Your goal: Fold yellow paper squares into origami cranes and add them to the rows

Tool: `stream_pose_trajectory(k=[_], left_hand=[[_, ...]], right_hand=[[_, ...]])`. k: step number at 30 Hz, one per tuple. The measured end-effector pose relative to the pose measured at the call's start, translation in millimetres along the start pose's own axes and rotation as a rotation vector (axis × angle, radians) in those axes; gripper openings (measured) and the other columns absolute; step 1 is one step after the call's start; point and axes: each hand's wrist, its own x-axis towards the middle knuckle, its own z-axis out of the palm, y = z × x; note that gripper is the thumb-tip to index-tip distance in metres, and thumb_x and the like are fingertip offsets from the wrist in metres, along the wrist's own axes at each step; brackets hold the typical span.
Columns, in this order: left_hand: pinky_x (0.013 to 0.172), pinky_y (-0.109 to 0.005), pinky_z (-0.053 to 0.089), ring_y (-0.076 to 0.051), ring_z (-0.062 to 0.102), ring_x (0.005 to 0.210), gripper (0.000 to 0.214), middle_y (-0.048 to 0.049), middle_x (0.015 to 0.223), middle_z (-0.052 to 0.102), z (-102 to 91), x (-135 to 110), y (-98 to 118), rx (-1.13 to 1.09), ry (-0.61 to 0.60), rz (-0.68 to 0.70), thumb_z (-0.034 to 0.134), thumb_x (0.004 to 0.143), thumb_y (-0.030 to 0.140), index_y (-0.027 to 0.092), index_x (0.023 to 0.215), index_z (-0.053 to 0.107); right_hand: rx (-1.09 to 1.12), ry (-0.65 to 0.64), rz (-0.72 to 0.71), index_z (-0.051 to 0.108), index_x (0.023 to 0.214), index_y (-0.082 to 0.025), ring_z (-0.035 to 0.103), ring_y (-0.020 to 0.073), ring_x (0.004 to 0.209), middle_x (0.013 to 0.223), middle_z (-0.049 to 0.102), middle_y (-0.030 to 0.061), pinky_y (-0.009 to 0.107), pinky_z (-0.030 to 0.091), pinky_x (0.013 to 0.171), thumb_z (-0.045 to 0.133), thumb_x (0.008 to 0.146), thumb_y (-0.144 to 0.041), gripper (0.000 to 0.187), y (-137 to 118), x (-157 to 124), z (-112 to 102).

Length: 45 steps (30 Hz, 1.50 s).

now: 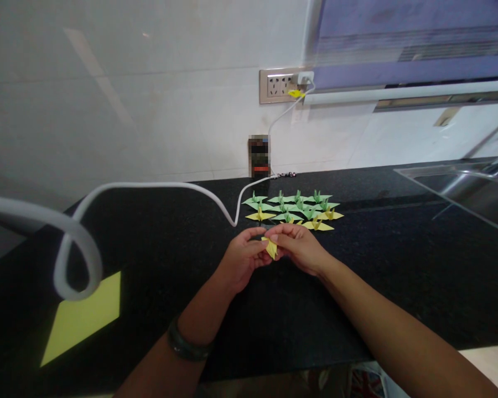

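Observation:
Both my hands meet over the black countertop (398,276) and pinch a small folded piece of yellow paper (271,247). My left hand (243,258) grips it from the left, with a dark band on that wrist. My right hand (301,247) grips it from the right, fingers pressed together on the fold. Just beyond my hands lie several finished paper cranes (292,207), green ones in the back rows and yellow ones in the front row.
A flat yellow paper sheet (83,318) lies at the near left. A white cable (157,188) loops across the counter from a wall socket (284,85). A small dark object (259,156) stands against the wall. A glass panel (460,188) sits at the right.

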Motion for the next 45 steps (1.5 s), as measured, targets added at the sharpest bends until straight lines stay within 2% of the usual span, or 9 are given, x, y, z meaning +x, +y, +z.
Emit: stream_pose_trajectory(k=[3,8,16,21,24,31,34,39,45], left_hand=[[0.054,-0.025,0.044,-0.012,0.058,0.056,0.038,-0.0002,0.064,0.060,-2.8,1.3,2.3,-0.043,-0.003,0.028,0.057,0.066,0.015,0.019,0.103,0.046],[0.063,-0.027,0.046,-0.014,0.060,0.065,0.018,-0.0050,0.070,0.062,-5.1,3.2,4.6,-0.083,-0.047,0.011,0.054,0.069,0.016,0.013,0.086,0.054],[0.067,-0.030,0.047,-0.014,0.060,0.063,0.018,-0.0066,0.070,0.063,-7.9,3.6,3.6,-0.061,-0.048,0.024,0.054,0.066,0.015,0.010,0.084,0.056],[0.065,-0.028,0.047,-0.012,0.060,0.061,0.016,-0.0054,0.068,0.063,-9.4,3.3,3.0,-0.049,-0.031,0.025,0.056,0.066,0.016,0.011,0.081,0.057],[0.066,-0.031,0.048,-0.014,0.061,0.063,0.015,-0.0063,0.070,0.064,-9.9,3.7,3.9,-0.062,-0.033,0.019,0.054,0.067,0.018,0.011,0.080,0.057],[0.062,-0.029,0.048,-0.013,0.060,0.059,0.014,-0.0044,0.067,0.063,-6.3,3.9,5.1,-0.004,-0.019,0.017,0.057,0.066,0.020,0.012,0.078,0.055],[0.064,-0.030,0.048,-0.013,0.060,0.060,0.014,-0.0034,0.067,0.063,-5.5,2.9,5.8,0.010,-0.020,0.031,0.057,0.066,0.020,0.013,0.078,0.055],[0.063,-0.028,0.048,-0.012,0.059,0.061,0.015,-0.0024,0.066,0.062,-5.2,1.6,6.5,0.079,0.003,0.094,0.058,0.066,0.023,0.013,0.078,0.055],[0.065,-0.026,0.048,-0.011,0.060,0.063,0.021,-0.0006,0.066,0.061,-4.1,2.7,3.6,0.135,0.014,0.143,0.063,0.062,0.022,0.014,0.079,0.054]], right_hand=[[0.060,-0.061,0.043,0.061,0.086,-0.014,0.054,0.0065,0.051,0.068,0.061,0.0020,0.020,0.047,0.047,0.058,0.071,-0.028,0.021,-0.8,0.1,-3.0],[0.082,-0.087,0.036,0.062,0.089,-0.014,0.055,0.0069,0.051,0.067,0.063,0.0026,0.019,0.047,0.047,0.060,0.069,-0.026,0.023,-2.7,-0.4,-4.5],[0.009,-0.069,0.001,0.062,0.092,-0.014,0.053,0.0068,0.050,0.064,0.061,0.0018,0.021,0.045,0.049,0.059,0.071,-0.032,0.028,0.3,1.8,-8.6],[-0.249,-0.015,-0.134,0.062,0.082,-0.013,0.049,0.0069,0.049,0.058,0.057,-0.0001,0.021,0.042,0.050,0.054,0.074,-0.037,0.026,0.7,3.6,-9.9],[-0.427,0.018,-0.213,0.061,0.079,-0.015,0.049,0.0081,0.051,0.063,0.057,0.0007,0.022,0.042,0.051,0.051,0.076,-0.037,0.025,0.7,4.3,-10.4],[-0.751,0.110,-0.408,0.059,0.072,-0.016,0.049,0.0104,0.060,0.065,0.054,0.0005,0.023,0.040,0.057,0.045,0.079,-0.029,0.020,-1.0,2.3,-8.9],[-0.701,0.082,-0.390,0.059,0.075,-0.016,0.050,0.0107,0.062,0.068,0.056,0.0009,0.023,0.040,0.059,0.048,0.077,-0.029,0.016,-1.8,1.0,-8.5],[-0.496,-0.006,-0.282,0.058,0.080,-0.016,0.050,0.0100,0.060,0.069,0.057,0.0009,0.024,0.042,0.057,0.053,0.074,-0.031,0.017,-2.9,1.3,-9.4],[-0.353,-0.009,-0.217,0.058,0.077,-0.016,0.051,0.0094,0.057,0.066,0.056,-0.0001,0.024,0.043,0.055,0.056,0.072,-0.032,0.017,-4.0,2.8,-9.6]])
